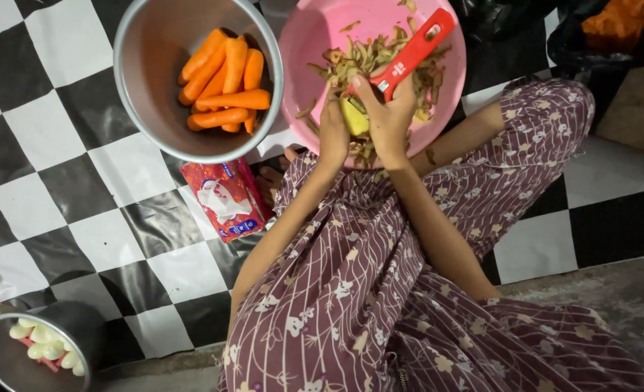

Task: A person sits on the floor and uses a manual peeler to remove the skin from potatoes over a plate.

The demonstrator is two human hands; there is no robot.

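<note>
A pale yellow vegetable (354, 116) is clamped by the left hand (333, 131), fingers closed around it, over the pink basin (304, 43). A red peeler (413, 52) is gripped by the right hand (389, 116), just beside. Peeled carrots (224, 80) are seen left of the fingers in a metal bowl (144, 87).

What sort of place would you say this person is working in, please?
Probably a home floor used for kitchen prep: a checkered mat covers the ground, a metal bowl holds peeled carrots, and the left hand and right hand work a red peeler over a pink basin of peelings.
</note>
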